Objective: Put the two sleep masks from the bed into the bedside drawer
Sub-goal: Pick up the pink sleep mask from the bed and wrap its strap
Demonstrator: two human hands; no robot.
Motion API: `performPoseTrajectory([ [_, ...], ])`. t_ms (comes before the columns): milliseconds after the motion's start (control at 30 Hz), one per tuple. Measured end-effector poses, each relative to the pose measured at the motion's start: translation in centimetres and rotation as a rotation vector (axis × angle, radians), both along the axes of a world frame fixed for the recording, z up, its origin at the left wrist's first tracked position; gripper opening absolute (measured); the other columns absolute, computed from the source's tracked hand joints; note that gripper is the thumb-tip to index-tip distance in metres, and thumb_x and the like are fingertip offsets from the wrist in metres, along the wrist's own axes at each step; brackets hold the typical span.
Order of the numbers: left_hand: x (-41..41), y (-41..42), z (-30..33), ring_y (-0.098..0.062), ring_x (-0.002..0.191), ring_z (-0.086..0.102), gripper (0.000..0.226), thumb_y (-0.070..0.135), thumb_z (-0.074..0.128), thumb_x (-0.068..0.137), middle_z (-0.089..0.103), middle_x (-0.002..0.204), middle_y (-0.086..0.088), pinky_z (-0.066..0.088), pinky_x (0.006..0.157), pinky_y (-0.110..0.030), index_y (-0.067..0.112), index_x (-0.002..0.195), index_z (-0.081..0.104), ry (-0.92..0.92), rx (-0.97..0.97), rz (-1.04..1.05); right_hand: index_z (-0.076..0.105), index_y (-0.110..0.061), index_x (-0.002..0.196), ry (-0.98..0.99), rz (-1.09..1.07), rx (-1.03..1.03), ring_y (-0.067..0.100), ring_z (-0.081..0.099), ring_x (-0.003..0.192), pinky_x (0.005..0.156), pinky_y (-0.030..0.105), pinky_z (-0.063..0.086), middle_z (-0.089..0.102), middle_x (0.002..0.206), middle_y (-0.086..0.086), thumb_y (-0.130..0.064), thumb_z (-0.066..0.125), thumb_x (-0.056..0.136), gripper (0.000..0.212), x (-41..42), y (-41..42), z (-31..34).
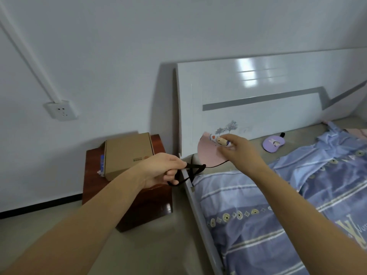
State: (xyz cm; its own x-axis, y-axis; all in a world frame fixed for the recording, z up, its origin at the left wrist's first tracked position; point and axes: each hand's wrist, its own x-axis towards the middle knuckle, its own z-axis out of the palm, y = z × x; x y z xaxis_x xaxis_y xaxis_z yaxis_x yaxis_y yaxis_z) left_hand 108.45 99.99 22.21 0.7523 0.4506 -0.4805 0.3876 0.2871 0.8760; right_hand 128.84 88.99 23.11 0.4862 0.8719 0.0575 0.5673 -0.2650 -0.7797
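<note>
Both hands raised over the gap between bed (258, 225) and nightstand (127, 197). Left hand (160, 171) closed on the black strap (190, 171); right hand (242, 149) pinches the pink sleep mask (208, 153) at its upper edge. Cardboard box (127, 153) sits on the nightstand. Farther back, purple sleep mask (274, 145) lies on the bed by the headboard (258, 108). Count: 2 masks.
</note>
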Motion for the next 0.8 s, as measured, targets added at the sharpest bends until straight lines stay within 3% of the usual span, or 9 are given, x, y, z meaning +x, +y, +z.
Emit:
performPoseTrajectory([
  [67,-0.7,0.0,0.4,-0.008,0.04,0.03,0.018,0.021,0.058,0.089,0.032,0.045,0.006,0.054,0.057,-0.022,0.011,0.076,0.064,-0.001,-0.016,-0.015,0.064,-0.023,0.087,-0.078,0.046,-0.025,0.007,0.049,0.063,0.053,0.004,0.036,0.06,0.071,-0.006,-0.007,0.051,0.084,0.021,-0.9,-0.1,0.3],
  [133,-1.0,0.0,0.8,-0.008,0.043,0.031,0.021,0.022,0.057,0.089,0.033,0.047,0.005,0.054,0.06,-0.024,0.013,0.072,0.065,-0.074,-0.087,-0.014,0.069,-0.017,0.089,-0.211,0.119,-0.064,0.013,0.048,0.063,0.054,0.005,0.035,0.061,0.072,-0.001,-0.003,0.049,0.084,0.025,-1.5,-0.2,0.7],
  [233,-1.2,0.2,1.5,-0.007,0.041,0.033,0.015,0.02,0.056,0.089,0.036,0.049,0.006,0.055,0.058,-0.024,0.014,0.091,0.069,-0.226,-0.103,-0.011,0.073,-0.018,0.093,-0.327,0.289,-0.139,0.011,0.052,0.064,0.057,0.007,0.036,0.061,0.074,-0.004,-0.003,0.051,0.085,0.028,-2.6,-0.3,1.3],
  [300,-1.2,0.4,1.9,-0.005,0.036,0.029,0.02,0.02,0.054,0.091,0.035,0.045,0.009,0.048,0.048,-0.02,0.017,0.103,0.069,-0.266,-0.046,-0.056,0.073,-0.019,0.094,-0.341,0.427,-0.166,0.012,0.058,0.07,0.061,0.014,0.04,0.064,0.076,-0.005,-0.006,0.055,0.085,0.024,-3.3,-0.4,1.6],
  [400,-1.4,0.3,2.5,-0.001,0.03,0.021,0.024,0.023,0.052,0.092,0.032,0.04,0.012,0.027,0.034,-0.015,0.02,0.109,0.069,-0.275,-0.077,-0.117,0.073,-0.025,0.092,-0.194,0.528,-0.098,-0.001,0.055,0.067,0.063,0.012,0.041,0.06,0.073,-0.016,-0.006,0.059,0.084,0.024,-4.4,-0.7,2.2],
  [467,-1.7,0.1,2.8,0.0,0.027,0.02,0.026,0.027,0.054,0.087,0.032,0.037,0.012,0.023,0.029,-0.012,0.018,0.106,0.069,-0.295,-0.162,-0.128,0.074,-0.028,0.088,-0.093,0.532,-0.031,-0.002,0.055,0.066,0.063,0.01,0.041,0.062,0.071,-0.019,-0.005,0.061,0.083,0.027,-4.9,-1.0,2.7],
  [633,-2.4,-0.4,2.7,-0.005,0.026,0.013,0.023,0.024,0.052,0.083,0.036,0.032,0.008,0.015,0.029,-0.011,0.012,0.065,0.058,-0.324,-0.423,0.036,0.072,-0.035,0.088,0.24,0.448,0.193,-0.007,0.061,0.074,0.069,0.005,0.042,0.07,0.078,-0.025,-0.004,0.06,0.086,0.033,-6.1,-2.2,3.8],
  [733,-1.9,-2.0,1.6,-0.006,0.031,0.029,0.018,0.012,0.049,0.087,0.043,0.051,-0.002,0.031,0.031,-0.012,0.012,0.07,0.054,-0.254,-0.513,0.275,0.075,-0.039,0.084,0.382,0.375,0.319,-0.004,0.065,0.077,0.069,0.008,0.047,0.074,0.08,-0.021,-0.005,0.061,0.085,0.037,-7.6,-2.1,3.8],
  [800,-1.4,-2.9,1.4,-0.016,0.051,0.052,0.01,0.013,0.07,0.069,0.057,0.065,-0.009,0.048,0.047,-0.022,0.007,0.072,0.063,-0.383,-0.651,0.348,0.075,-0.035,0.083,0.459,0.367,0.329,0.0,0.065,0.075,0.068,0.012,0.05,0.073,0.078,-0.017,-0.011,0.065,0.083,0.026,-8.7,-1.7,3.4],
])
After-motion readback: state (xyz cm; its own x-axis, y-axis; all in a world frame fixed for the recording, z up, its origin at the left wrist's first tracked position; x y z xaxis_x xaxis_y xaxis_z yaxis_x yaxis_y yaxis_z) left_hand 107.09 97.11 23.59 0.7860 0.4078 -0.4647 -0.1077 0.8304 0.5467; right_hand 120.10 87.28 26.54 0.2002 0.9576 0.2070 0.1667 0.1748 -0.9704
